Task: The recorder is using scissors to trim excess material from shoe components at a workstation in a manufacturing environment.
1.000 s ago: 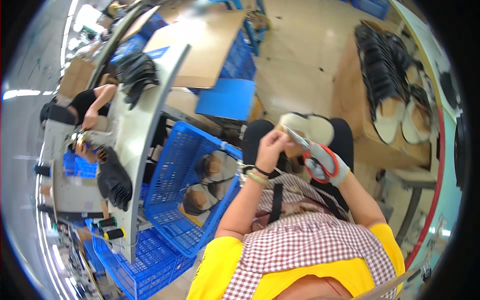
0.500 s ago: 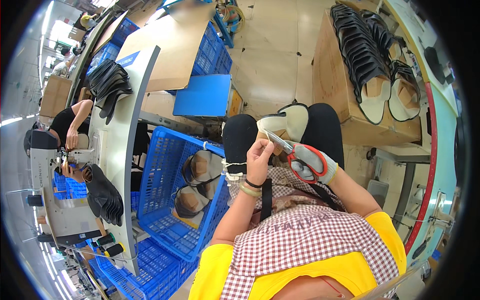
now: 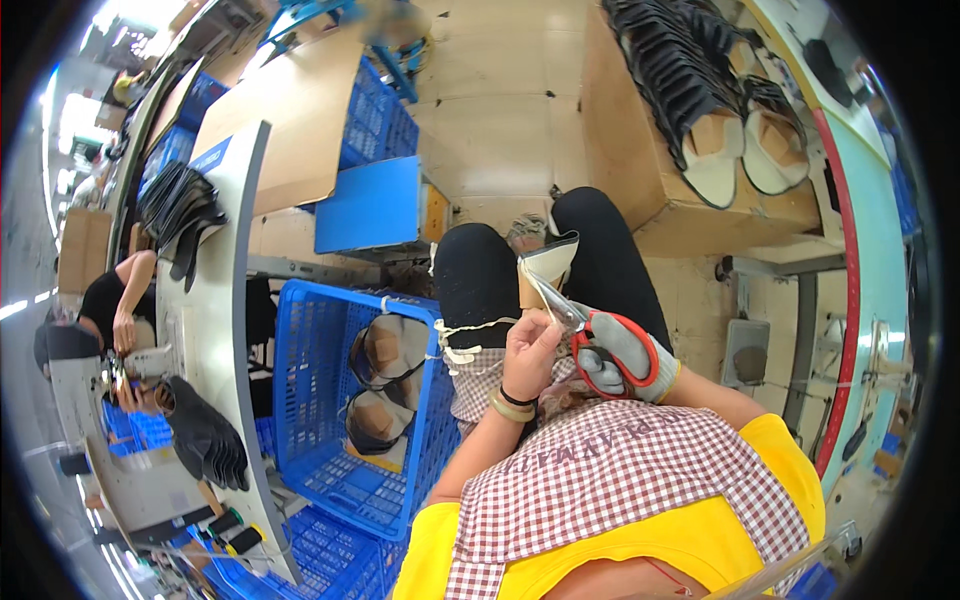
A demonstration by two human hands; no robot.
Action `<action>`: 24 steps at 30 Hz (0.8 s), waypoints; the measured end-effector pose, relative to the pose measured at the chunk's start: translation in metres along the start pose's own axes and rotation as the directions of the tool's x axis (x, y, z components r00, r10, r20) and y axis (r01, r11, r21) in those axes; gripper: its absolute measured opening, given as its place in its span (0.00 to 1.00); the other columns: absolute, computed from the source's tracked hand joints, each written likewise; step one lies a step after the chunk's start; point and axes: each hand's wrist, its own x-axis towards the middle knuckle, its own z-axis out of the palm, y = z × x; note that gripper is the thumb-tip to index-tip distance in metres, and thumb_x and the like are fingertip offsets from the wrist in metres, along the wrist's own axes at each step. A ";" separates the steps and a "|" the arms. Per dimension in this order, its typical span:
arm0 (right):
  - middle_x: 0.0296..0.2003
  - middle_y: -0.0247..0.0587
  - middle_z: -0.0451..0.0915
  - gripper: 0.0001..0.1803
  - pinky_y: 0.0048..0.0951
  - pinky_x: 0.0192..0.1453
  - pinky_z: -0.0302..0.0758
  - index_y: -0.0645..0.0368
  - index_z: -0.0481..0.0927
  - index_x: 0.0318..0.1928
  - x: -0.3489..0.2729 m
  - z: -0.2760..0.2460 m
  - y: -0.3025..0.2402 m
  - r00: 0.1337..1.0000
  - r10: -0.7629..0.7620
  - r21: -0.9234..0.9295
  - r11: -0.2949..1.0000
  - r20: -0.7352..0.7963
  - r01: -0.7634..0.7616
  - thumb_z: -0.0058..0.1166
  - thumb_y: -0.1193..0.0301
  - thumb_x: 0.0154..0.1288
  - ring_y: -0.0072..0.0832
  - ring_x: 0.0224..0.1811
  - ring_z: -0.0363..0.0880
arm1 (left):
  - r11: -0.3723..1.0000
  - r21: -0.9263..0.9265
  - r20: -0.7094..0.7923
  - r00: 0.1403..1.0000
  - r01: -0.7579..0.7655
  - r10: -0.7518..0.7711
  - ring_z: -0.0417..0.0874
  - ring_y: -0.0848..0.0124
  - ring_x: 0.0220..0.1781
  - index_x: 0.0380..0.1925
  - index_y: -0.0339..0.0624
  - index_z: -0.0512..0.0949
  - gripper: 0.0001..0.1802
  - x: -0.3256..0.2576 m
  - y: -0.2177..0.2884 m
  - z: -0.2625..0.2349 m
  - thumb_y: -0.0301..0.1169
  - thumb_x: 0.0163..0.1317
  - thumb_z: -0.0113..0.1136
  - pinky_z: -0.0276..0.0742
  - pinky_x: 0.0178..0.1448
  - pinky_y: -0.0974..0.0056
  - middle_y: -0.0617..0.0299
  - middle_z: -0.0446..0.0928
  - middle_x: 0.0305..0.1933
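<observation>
My right hand, in a grey glove, grips red-handled scissors whose blades point up-left at a beige shoe upper with a dark edge that rests on my lap. Bare, with a bracelet at the wrist, my left hand pinches the lower edge of that upper right beside the blades. A white string lies across my left thigh.
A blue plastic crate with two shoe uppers inside stands at my left. A long grey table carries black uppers; another person works beyond it. A cardboard box topped with sandals stands at my right front.
The view has tilted so my lap sits lower in it. Both hands stay on the upper, and the scissors have shifted slightly along its edge.
</observation>
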 end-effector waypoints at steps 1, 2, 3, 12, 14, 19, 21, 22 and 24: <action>0.26 0.26 0.72 0.33 0.12 0.19 0.61 0.49 0.58 0.69 -0.006 0.004 0.002 0.999 -0.019 0.009 1.000 -0.029 0.019 0.48 0.51 0.69 0.11 0.18 0.63 | 1.000 -0.013 0.019 1.000 0.013 -0.012 0.70 0.79 0.38 0.34 0.39 0.74 0.01 -0.001 -0.001 0.000 0.23 0.63 0.57 0.66 0.44 0.72 0.69 0.72 0.33; 0.26 0.26 0.72 0.34 0.12 0.19 0.62 0.48 0.58 0.69 -0.010 0.006 0.005 0.998 -0.037 0.018 0.999 -0.058 0.038 0.48 0.50 0.69 0.11 0.18 0.64 | 0.999 -0.017 0.036 0.999 0.029 -0.028 0.70 0.79 0.38 0.34 0.39 0.74 0.01 -0.001 -0.003 0.001 0.23 0.63 0.57 0.66 0.44 0.72 0.69 0.72 0.33; 0.26 0.27 0.73 0.34 0.13 0.19 0.63 0.47 0.59 0.69 -0.013 0.005 0.007 0.997 -0.042 0.042 0.998 -0.062 0.045 0.49 0.49 0.68 0.12 0.18 0.65 | 0.999 -0.039 0.081 0.996 0.030 -0.027 0.70 0.79 0.37 0.33 0.39 0.74 0.02 0.000 -0.004 0.003 0.24 0.63 0.57 0.66 0.44 0.72 0.68 0.72 0.33; 0.25 0.28 0.73 0.25 0.14 0.17 0.62 0.48 0.69 0.56 -0.016 0.006 0.014 0.975 -0.112 0.075 0.989 -0.192 0.129 0.47 0.47 0.68 0.14 0.16 0.65 | 0.988 0.102 0.261 0.956 0.112 -0.136 0.71 0.80 0.31 0.31 0.39 0.76 0.04 -0.007 -0.005 0.005 0.27 0.62 0.60 0.68 0.40 0.73 0.69 0.75 0.31; 0.24 0.28 0.72 0.23 0.14 0.17 0.61 0.49 0.72 0.50 -0.014 0.007 0.013 0.969 -0.144 0.028 0.988 -0.202 0.153 0.46 0.46 0.68 0.14 0.16 0.64 | 0.964 0.233 0.305 0.931 0.132 -0.201 0.74 0.79 0.34 0.30 0.38 0.76 0.04 -0.012 0.001 -0.008 0.27 0.62 0.59 0.70 0.43 0.71 0.65 0.77 0.34; 0.20 0.27 0.68 0.23 0.17 0.10 0.54 0.49 0.69 0.38 -0.003 -0.042 -0.007 0.925 -0.125 0.123 0.976 -0.359 0.179 0.41 0.42 0.68 0.15 0.09 0.56 | 0.961 0.278 0.190 0.980 0.011 -0.066 0.81 0.67 0.48 0.33 0.34 0.76 0.05 -0.011 0.027 0.001 0.25 0.64 0.54 0.76 0.55 0.63 0.46 0.76 0.54; 0.20 0.28 0.69 0.23 0.17 0.09 0.53 0.49 0.69 0.39 -0.004 -0.047 -0.014 0.921 -0.116 0.152 0.971 -0.372 0.184 0.40 0.42 0.68 0.16 0.08 0.55 | 0.939 0.344 -0.057 0.998 0.022 -0.003 0.82 0.69 0.41 0.34 0.33 0.77 0.09 -0.006 0.055 -0.028 0.27 0.68 0.50 0.78 0.49 0.66 0.50 0.80 0.45; 0.20 0.28 0.69 0.23 0.17 0.09 0.53 0.49 0.69 0.39 -0.005 -0.046 -0.015 0.922 -0.111 0.154 0.972 -0.372 0.179 0.40 0.42 0.68 0.16 0.08 0.55 | 0.910 0.413 -0.171 0.979 -0.032 0.112 0.81 0.72 0.39 0.34 0.33 0.77 0.10 0.002 0.068 -0.031 0.28 0.70 0.48 0.78 0.47 0.67 0.52 0.81 0.41; 0.18 0.29 0.68 0.24 0.18 0.09 0.55 0.51 0.69 0.35 -0.005 -0.033 -0.017 0.889 -0.120 0.078 0.982 -0.443 0.171 0.41 0.42 0.68 0.17 0.08 0.56 | 0.601 0.794 -0.271 0.938 0.090 0.217 0.80 0.62 0.49 0.49 0.30 0.74 0.13 0.010 0.103 -0.058 0.26 0.67 0.49 0.75 0.55 0.61 0.46 0.78 0.48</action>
